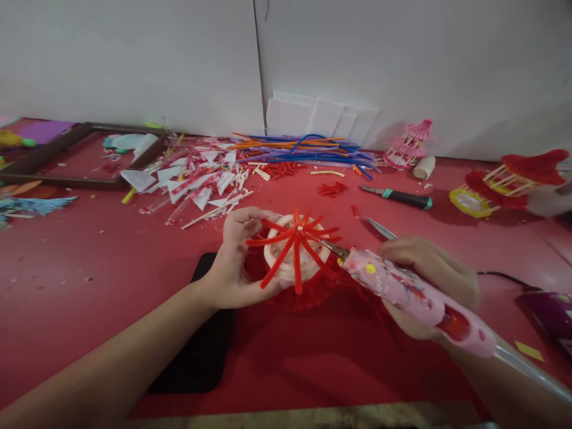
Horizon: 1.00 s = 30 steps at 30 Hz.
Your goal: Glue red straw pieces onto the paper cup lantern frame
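My left hand (pixel 243 259) is curled around the side of a small round craft piece, its fingers on a pale ring (pixel 273 256). Red pipe cleaners (pixel 298 262) spread like spokes from a point at the top, and more red fuzzy material shows underneath. A stained pink glue gun (pixel 397 292) is in my right hand (pixel 424 271), with a clear stick out of its rear. Its metal nozzle points at the centre of the spokes; whether it touches cannot be made out. A silver blade-like tool (pixel 379 228) lies by my right knuckles, its rear end hidden.
Blue, orange and purple pipe cleaners (pixel 308 149) and plastic scraps (pixel 196 179) lie at the back. A utility knife (pixel 397 197) lies beyond my right hand. Another person's hand (pixel 547 199) is beside a red-and-yellow tiered model (pixel 496 185). A black phone-like slab (pixel 201 351) lies under my left forearm.
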Tool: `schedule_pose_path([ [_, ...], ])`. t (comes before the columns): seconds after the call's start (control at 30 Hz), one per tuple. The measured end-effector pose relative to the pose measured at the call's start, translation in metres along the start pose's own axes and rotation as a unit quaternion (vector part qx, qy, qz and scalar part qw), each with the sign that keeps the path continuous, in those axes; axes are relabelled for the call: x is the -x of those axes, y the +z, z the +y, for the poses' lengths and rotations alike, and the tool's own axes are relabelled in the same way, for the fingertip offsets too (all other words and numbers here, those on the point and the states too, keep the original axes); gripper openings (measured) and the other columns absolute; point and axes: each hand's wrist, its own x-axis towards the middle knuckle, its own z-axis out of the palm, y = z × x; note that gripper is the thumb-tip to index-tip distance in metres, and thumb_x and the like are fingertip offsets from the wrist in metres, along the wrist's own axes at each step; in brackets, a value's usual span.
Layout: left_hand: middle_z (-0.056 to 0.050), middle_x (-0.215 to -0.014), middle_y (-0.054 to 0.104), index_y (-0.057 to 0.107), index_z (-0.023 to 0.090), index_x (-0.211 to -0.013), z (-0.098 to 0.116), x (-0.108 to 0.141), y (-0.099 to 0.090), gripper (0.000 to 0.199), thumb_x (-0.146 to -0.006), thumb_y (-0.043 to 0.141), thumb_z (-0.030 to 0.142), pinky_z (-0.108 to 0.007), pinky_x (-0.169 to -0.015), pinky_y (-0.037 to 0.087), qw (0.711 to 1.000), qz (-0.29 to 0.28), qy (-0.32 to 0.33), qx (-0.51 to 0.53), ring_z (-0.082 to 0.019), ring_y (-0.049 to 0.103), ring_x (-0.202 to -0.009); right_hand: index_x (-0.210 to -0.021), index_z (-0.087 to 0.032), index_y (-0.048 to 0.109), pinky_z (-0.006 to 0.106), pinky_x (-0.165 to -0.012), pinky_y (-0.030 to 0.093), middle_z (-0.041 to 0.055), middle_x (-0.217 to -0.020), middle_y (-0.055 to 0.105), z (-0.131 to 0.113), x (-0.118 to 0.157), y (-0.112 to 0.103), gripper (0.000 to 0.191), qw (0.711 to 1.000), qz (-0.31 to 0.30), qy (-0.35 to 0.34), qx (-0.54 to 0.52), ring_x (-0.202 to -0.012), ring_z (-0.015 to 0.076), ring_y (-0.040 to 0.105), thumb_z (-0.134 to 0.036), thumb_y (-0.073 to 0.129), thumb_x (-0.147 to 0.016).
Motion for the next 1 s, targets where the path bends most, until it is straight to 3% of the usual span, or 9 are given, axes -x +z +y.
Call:
schedule_pose_path([
  [0.1, -0.012, -0.134, 0.049, 0.039, 0.036, -0.144, 0.0012, -0.0017, -0.001, 0.073, -0.085, 0.08, 0.048, -0.068, -0.111, 0.05, 1.0, 0.006, 0.003, -0.004, -0.038, 0.058, -0.127, -0.1, -0.026, 0.064, 0.037, -0.07, 0.058, 0.0041, -0.092, 0.072, 0.001, -0.0005, 0.0006, 0.01, 0.999, 0.01, -0.032, 0.001, -0.078, 0.0215, 0.071, -0.028, 0.068, -0.091],
  [0.3, -0.011, -0.134, 0.05, 0.041, 0.033, -0.143, 0.0022, -0.0028, -0.0025, 0.07, -0.085, 0.08, 0.046, -0.063, -0.116, 0.049, 1.0, 0.021, 0.016, -0.007, -0.036, 0.057, -0.133, -0.092, -0.026, 0.061, 0.034, -0.063, 0.054, 0.0032, -0.084, 0.067, 0.0059, 0.0005, 0.0052, 0.007, 0.999, 0.002, -0.033, -0.023, -0.073, 0.0197, 0.067, -0.029, 0.066, -0.088],
  [0.73, -0.013, -0.136, 0.05, 0.041, 0.033, -0.146, -0.0013, -0.0004, -0.0036, 0.074, -0.084, 0.079, 0.045, -0.065, -0.116, 0.048, 0.999, 0.019, 0.033, -0.016, -0.037, 0.055, -0.133, -0.082, -0.024, 0.055, 0.031, -0.056, 0.046, -0.0005, -0.075, 0.057, 0.0067, -0.0014, 0.0052, 0.009, 0.999, 0.017, -0.034, -0.023, -0.064, 0.0155, 0.056, -0.02, 0.062, -0.079],
  [1.0, -0.012, -0.136, 0.049, 0.041, 0.036, -0.146, 0.0012, 0.0002, -0.0028, 0.07, -0.087, 0.076, 0.05, -0.069, -0.118, 0.045, 1.0, 0.023, 0.011, -0.016, -0.038, 0.054, -0.133, -0.081, -0.025, 0.052, 0.029, -0.054, 0.042, -0.001, -0.073, 0.057, 0.0039, -0.003, -0.0015, 0.014, 1.0, -0.021, -0.008, 0.0, -0.061, 0.0136, 0.052, -0.02, 0.065, -0.081],
])
